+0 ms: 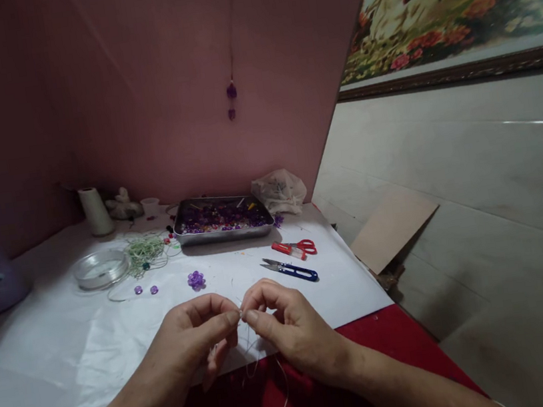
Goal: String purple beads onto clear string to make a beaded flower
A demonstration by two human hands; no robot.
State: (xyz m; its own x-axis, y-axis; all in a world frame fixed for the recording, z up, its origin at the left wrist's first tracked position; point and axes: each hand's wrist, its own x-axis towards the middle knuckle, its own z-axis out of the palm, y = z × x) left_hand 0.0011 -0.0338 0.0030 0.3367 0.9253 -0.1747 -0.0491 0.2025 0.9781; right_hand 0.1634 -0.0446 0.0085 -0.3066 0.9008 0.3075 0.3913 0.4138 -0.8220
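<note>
My left hand [201,331] and my right hand [289,326] meet above the front of the white sheet [115,353], thumbs and forefingers pinched close together. Both pinch a thin, pale thread [282,380], whose loose ends dangle below the fingers over the red cloth. Something tiny and whitish shows between the fingertips, too small to name. Beyond my left hand lies a purple bead flower [196,280], with two loose purple beads [146,290] to its left. Blue thread snips [291,270] and small red-handled scissors [303,247] rest past my right hand.
At the back stands a metal tray [225,235] of mixed beads, beside a clear plastic bag [280,191]. Left are a spool of clear line [101,268], tangled green thread [146,253] and a thread cone [95,211]. A beaded strand [231,92] hangs before the pink panel.
</note>
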